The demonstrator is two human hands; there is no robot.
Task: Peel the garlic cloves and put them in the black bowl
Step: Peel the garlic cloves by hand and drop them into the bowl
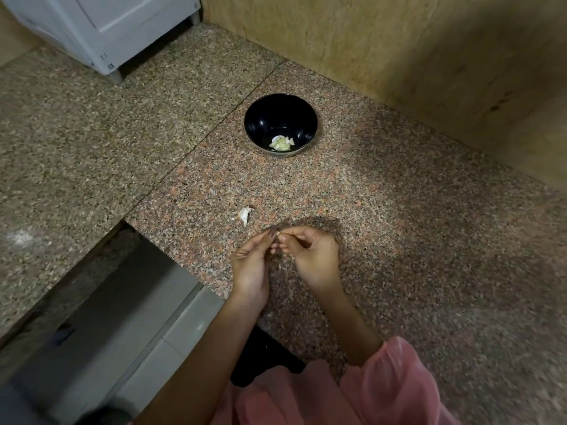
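Head view, left hand [250,265], right hand [310,256], fingertips pinching garlic clove [277,233]

Granite counter [399,210]: black bowl [276,115], garlic piece [244,215].

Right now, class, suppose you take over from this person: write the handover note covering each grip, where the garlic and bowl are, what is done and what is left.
Left grip and right grip: both pinch one small garlic clove between their fingertips, above the counter.
Black bowl: farther back on the counter, holding a few peeled cloves.
A white garlic piece lies on the counter ahead of both grips; clove or loose skin, cannot tell.
Done: some cloves peeled and in the bowl.
To do: finish peeling the held clove, drop it in the bowl, check the white piece.
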